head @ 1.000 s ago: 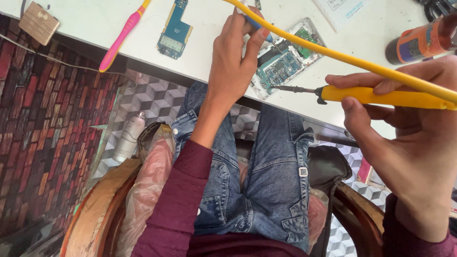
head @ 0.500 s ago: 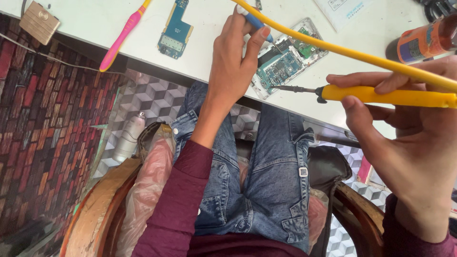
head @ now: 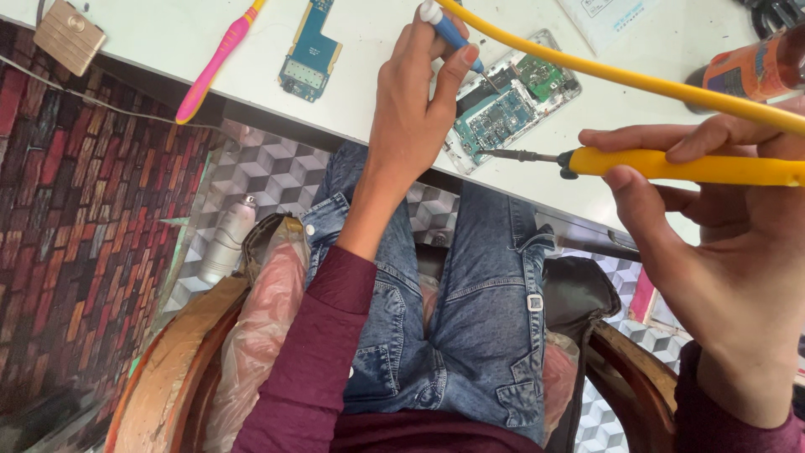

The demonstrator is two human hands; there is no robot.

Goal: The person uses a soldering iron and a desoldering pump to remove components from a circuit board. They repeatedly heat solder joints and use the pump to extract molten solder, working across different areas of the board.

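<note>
My left hand [head: 415, 105] grips a small blue-handled tool [head: 450, 33] whose thin tip points down onto an opened phone [head: 510, 102], its green circuit board showing, near the white table's front edge. My right hand [head: 729, 252] holds a yellow-handled soldering iron [head: 671, 164] level, and its metal tip reaches left to the lower edge of the phone. The iron's yellow cable [head: 604, 71] arcs over the table above the phone.
A separate blue circuit board [head: 310, 50], a pink and yellow toothbrush [head: 216, 60], a tan box [head: 69, 35] and an orange-labelled bottle [head: 750, 71] lie on the white table [head: 151, 59]. Below are my jeans, a plastic-covered chair and a metal canister [head: 226, 243] on the patterned floor.
My left hand has lifted its fingers slightly and shifted the blue tool's tip onto the phone board. The soldering iron has stayed nearly still at the board's edge.
</note>
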